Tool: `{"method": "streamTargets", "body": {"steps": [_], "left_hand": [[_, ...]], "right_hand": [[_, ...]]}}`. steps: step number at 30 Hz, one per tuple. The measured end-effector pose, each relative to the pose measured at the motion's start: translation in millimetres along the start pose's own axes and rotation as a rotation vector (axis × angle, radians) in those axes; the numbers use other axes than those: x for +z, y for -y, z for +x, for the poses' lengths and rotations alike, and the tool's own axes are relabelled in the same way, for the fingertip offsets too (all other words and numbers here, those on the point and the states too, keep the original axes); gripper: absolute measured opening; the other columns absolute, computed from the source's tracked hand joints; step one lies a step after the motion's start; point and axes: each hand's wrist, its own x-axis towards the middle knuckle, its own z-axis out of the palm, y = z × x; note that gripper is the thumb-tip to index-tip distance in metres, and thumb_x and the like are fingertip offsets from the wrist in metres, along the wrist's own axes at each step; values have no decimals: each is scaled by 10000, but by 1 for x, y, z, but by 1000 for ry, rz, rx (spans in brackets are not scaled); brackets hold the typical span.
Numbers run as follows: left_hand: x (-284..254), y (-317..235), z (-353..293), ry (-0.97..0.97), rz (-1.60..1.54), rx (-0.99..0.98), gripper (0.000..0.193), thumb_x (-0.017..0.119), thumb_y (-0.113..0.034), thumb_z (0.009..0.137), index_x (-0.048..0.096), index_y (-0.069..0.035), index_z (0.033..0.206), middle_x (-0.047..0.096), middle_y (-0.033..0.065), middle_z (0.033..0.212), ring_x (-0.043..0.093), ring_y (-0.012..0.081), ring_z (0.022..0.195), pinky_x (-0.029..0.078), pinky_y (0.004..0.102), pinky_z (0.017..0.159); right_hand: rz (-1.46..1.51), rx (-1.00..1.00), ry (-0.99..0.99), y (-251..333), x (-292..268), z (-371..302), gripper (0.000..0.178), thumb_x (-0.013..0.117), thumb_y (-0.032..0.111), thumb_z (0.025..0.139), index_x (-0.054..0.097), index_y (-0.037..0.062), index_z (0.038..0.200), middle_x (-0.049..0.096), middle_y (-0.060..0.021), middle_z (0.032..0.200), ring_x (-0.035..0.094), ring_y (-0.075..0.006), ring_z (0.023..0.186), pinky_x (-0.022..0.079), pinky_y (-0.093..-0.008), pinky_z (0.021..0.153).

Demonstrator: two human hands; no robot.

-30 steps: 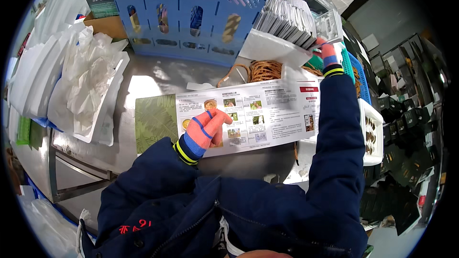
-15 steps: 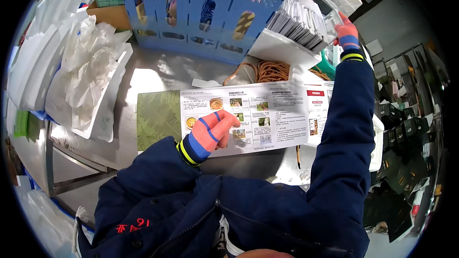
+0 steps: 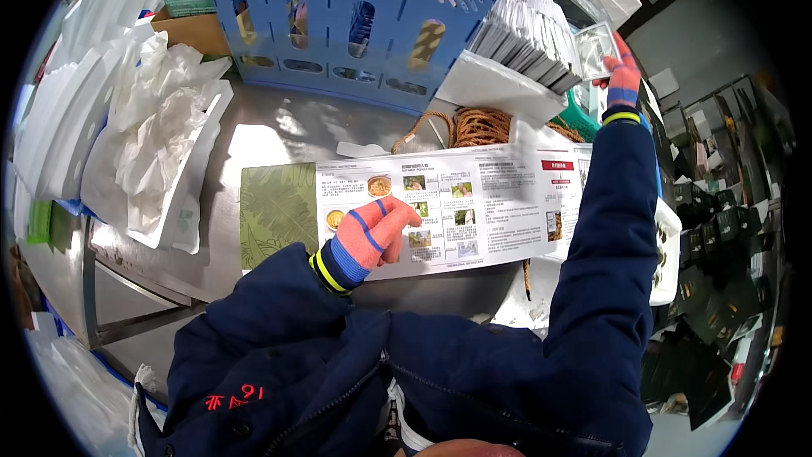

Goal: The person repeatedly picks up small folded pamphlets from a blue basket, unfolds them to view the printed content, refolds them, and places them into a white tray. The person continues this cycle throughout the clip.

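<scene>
Both my hands wear pink knit gloves with blue bands. My left hand [image 3: 372, 233] is over the printed leaflet [image 3: 507, 228], its fingers loosely curled together and nothing showing in them. The leaflet lies spread across the metal table, with a green leaf-patterned panel at its left end and small food pictures. At the far right my right arm is stretched out. My right hand [image 3: 624, 83] closes on the edge of a small, flat, clear packet with a pale frame [image 3: 596, 51], beside the stack of folded papers [image 3: 524, 38]. Some of its fingertips are hidden.
A blue slotted crate [image 3: 338, 25] stands at the back. Coiled brown rope [image 3: 482, 128] sits behind the leaflet, near a green basket [image 3: 578, 114]. At the left are white foam trays with crumpled paper [image 3: 161, 135]. A white tray [image 3: 668, 254] is by my right arm.
My right hand has come slightly nearer and right, and the clear packet now shows more fully at its fingers. The leaflet and left hand have shifted only a little left in view.
</scene>
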Motion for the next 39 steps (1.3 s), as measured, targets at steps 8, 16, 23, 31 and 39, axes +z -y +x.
{"method": "streamTargets", "body": {"steps": [8,16,23,31,39], "left_hand": [[-1,4,0,3,-10,-1,308,363,-260,922,561,-24,943,460,-8,516,371,54,448,311,204,438],[-3,5,-1,43,-19,41,285,373,-253,921,564,-43,953,473,-12,519,395,50,456,324,195,442],[1,3,-2,26,-15,-15,291,375,-265,915,565,-48,958,473,-11,528,391,48,459,324,198,442],[0,0,0,49,11,1,292,366,-258,916,567,-49,955,470,-11,526,382,49,451,323,200,436],[-1,7,-3,58,-23,27,273,385,-240,914,567,-40,948,467,1,515,383,62,439,318,209,434]], "right_hand": [[-11,35,-78,-8,12,0,520,543,105,815,391,92,1312,622,-128,808,503,-169,374,367,-239,325],[-125,242,-173,-58,26,-6,465,597,393,786,613,-37,963,632,-148,797,609,-252,563,501,-330,444],[-58,141,-197,-43,59,0,345,593,242,774,597,-94,850,620,-175,740,619,-289,570,516,-380,488],[-1257,-569,-152,-141,13,9,130,531,127,747,633,76,808,597,-185,640,583,-354,584,479,-410,562],[-487,353,174,2,31,-13,279,491,196,806,621,-44,746,628,-159,603,544,-159,379,398,-254,349]]}}
